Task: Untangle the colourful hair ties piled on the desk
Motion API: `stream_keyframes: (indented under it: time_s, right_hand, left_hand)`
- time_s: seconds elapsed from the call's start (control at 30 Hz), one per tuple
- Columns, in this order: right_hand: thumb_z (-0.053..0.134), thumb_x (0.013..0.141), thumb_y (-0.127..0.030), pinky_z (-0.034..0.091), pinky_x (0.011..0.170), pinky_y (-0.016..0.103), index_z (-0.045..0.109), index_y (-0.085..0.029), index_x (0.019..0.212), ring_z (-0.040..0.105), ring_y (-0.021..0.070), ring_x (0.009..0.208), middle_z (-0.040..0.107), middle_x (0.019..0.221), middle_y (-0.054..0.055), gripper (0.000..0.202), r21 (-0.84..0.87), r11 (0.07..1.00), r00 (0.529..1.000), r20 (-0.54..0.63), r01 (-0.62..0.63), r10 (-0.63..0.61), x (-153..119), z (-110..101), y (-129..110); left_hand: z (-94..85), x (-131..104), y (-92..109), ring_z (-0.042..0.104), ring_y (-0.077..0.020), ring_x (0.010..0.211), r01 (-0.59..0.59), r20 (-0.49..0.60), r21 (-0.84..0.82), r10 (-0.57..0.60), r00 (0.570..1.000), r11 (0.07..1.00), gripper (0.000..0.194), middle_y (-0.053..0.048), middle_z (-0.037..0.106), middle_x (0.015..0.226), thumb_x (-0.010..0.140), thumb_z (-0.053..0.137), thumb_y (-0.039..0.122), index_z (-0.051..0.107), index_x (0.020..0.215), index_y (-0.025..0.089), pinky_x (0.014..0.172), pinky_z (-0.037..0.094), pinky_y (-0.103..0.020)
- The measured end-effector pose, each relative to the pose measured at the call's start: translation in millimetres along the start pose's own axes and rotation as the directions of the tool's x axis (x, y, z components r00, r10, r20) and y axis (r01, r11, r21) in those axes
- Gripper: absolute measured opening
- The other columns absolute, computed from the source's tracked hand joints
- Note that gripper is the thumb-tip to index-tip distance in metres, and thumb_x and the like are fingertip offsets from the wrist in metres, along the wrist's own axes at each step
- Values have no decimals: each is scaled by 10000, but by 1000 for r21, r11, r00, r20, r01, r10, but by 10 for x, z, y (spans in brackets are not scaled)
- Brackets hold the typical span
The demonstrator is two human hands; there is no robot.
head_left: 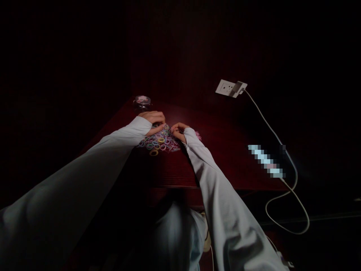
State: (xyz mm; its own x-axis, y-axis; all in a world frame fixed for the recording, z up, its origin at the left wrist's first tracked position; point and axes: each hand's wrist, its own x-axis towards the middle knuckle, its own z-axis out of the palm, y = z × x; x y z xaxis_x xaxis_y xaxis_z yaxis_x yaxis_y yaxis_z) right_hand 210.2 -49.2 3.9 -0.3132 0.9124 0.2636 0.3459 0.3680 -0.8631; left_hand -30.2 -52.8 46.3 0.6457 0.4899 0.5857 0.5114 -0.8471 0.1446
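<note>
Head cam, looking forward and down over the table [166, 173]
Pretty much the wearer's own view: left sleeve [84, 177] comes in from 8 o'clock, right sleeve [222, 195] from 5, lap [175, 233] close at 6, socket [226, 88] farther off between 1 and 2.

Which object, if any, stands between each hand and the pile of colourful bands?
Nothing visible stands in the way: the left hand and right hand are both at the pile of bands. The round container stands beyond the left hand, off that path.
</note>
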Motion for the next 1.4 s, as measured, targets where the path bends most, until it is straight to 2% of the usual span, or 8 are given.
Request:
stream_keyframes:
  time_s: [0.27,0.47,0.67,0.83,1.03,1.17,1.4]
  right_hand:
    - [709,819,-417,415,622,230,728,-209,870,551,111,666,701,805,-13,215,-37,999,999,-21,40,-40,-39,-33,-55]
    - [731,821,-503,416,612,237,725,-211,862,550,120,664,691,772,-11,295,-13,998,997,-33,68,-69,-52,-46,-79]
    - [769,802,-468,408,598,245,734,-219,877,522,112,631,682,768,-19,262,14,999,997,-65,32,-31,14,-28,-2]
    - [809,785,-383,480,623,233,683,-214,807,549,100,628,683,749,-25,212,118,993,990,-142,-8,25,27,21,-52]
    - [859,787,-404,610,693,223,664,-218,858,698,108,648,742,753,-28,279,341,937,995,-33,-76,92,-149,42,-247]
    - [885,760,-455,605,658,223,641,-223,823,695,110,605,726,703,-38,343,322,940,992,-14,-112,123,-178,28,-280]
    - [845,764,-601,582,585,241,710,-215,845,629,113,573,731,748,-13,416,232,970,996,-41,-66,78,-125,19,-221]
  left_hand:
    - [26,-11,-2,717,-208,984,-34,-32,15,34,999,999,250,-71,767,1074,1033,531,324,738,968,201,875,524,-310]
    - [35,-10,-7,718,-203,964,-30,-20,17,31,999,999,263,-74,769,1075,1035,527,328,744,964,197,853,524,-309]
    - [69,-15,-20,709,-202,920,-34,-38,6,34,999,999,283,-76,765,1040,1030,520,330,754,947,194,832,522,-318]
    - [88,-24,-41,704,-185,907,-15,-37,10,16,999,1000,275,-62,776,1052,1035,532,347,751,950,204,821,512,-300]
    - [91,-23,-49,723,-195,930,-30,-43,18,30,999,999,280,-69,779,1046,1041,527,339,755,953,202,824,522,-303]
    - [60,-14,-54,733,-196,940,-69,-14,6,69,998,998,258,-69,778,1046,1030,548,331,761,966,202,826,528,-297]
    - [79,-16,-54,726,-185,929,-48,-31,7,49,998,999,261,-67,779,1046,1040,545,326,764,962,208,819,527,-301]
